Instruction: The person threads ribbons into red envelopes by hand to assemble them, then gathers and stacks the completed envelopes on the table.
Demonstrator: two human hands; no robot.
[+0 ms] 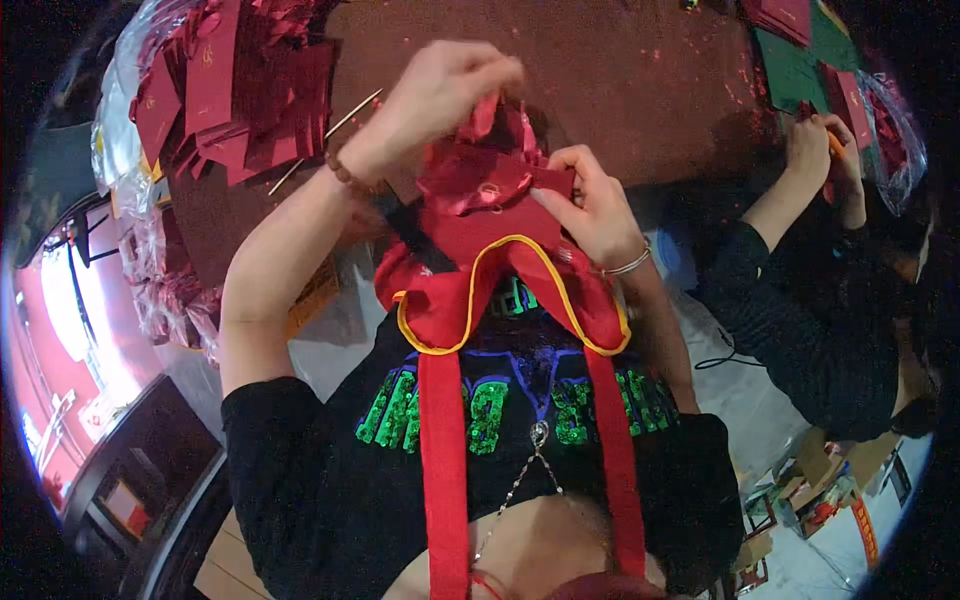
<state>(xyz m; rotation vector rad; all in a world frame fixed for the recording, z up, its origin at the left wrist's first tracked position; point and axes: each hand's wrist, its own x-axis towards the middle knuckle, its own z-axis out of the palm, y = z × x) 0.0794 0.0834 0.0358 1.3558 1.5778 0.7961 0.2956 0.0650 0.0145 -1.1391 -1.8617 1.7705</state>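
Observation:
In front of my chest, over the red apron, a dark red card piece (470, 170) with a small light mark lies at the table's near edge. My right hand (600, 210) grips its right side, thumb on top and fingers bent behind. Above it, my left hand (468, 78) is closed in a pinch on a shiny red ribbon (484, 118), which hangs down to the card. The left hand is slightly blurred. A loop of the same shiny red material stands just right of the ribbon. The card's far side is partly hidden by the ribbon.
A stack of dark red cards (215, 80) lies at the far left, beside clear plastic wrap (125, 110) and a thin stick (352, 114). On the right, a co-worker's hands (825, 155) hold something orange near a green sheet (800, 65). Red scraps dot the brown table (620, 90).

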